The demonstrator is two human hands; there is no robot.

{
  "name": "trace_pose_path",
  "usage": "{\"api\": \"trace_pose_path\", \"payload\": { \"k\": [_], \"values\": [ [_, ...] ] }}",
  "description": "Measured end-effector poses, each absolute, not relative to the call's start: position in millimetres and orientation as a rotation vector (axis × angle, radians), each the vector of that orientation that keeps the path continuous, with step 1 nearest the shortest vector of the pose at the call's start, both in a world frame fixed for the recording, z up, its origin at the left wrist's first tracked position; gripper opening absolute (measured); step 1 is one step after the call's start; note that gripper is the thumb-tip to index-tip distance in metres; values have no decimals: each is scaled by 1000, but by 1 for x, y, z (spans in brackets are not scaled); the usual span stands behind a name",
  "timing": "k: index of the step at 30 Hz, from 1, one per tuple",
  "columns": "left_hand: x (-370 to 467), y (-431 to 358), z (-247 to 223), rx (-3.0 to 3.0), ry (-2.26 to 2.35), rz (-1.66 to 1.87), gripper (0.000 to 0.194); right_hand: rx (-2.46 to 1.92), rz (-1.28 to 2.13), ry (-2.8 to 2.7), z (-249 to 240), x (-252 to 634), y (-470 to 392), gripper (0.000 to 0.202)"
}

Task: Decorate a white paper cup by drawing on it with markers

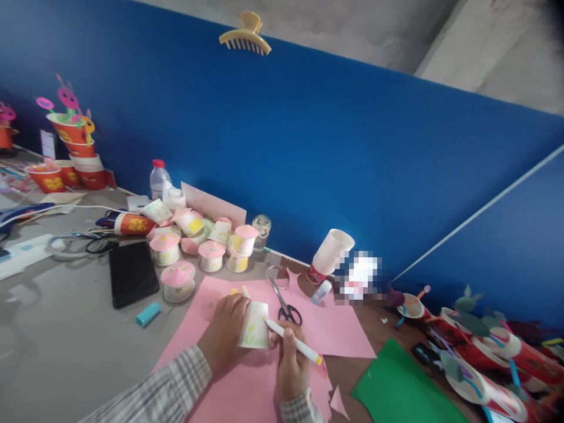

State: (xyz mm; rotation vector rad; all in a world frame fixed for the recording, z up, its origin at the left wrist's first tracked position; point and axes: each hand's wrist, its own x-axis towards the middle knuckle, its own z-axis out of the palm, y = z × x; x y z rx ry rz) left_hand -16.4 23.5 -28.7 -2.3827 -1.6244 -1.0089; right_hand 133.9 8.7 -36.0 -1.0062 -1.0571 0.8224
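A white paper cup [257, 322] with yellow flowers and green stems drawn on it is held over pink paper by my left hand [224, 329], its fingers wrapped round the cup's left side. My right hand [291, 359] grips a white marker [296, 343] with a yellow end. The marker's tip meets or nearly meets the cup's right side; I cannot tell which. Just behind both hands lie scissors [284, 302] with black handles on the pink paper [326, 320]. A yellow marker cap [234, 291] seems to lie behind my left hand.
Several small pink-roofed cup houses [178, 281] stand at the back left, near a black phone [133, 274] and a blue cap [148, 315]. A glue stick [321, 292] and stacked paper cups [331, 254] are behind right. Green paper [403, 385] lies at the right.
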Motion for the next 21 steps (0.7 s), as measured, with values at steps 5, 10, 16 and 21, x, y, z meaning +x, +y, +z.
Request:
{"api": "trace_pose_path", "payload": {
  "k": [5,10,16,21],
  "values": [
    [-17,24,-31,-2355,-1619,-991,54,-997,824,-1077,-33,133,7,32],
    [-17,24,-32,-2353,-1573,-967,53,-976,832,-1096,-30,134,6,33],
    [-17,24,-32,-2356,-1568,-947,54,-930,893,-1053,-36,134,5,32],
    [-17,24,-29,-2349,-1557,-962,49,-901,959,-994,-40,134,5,32]
  ]
}}
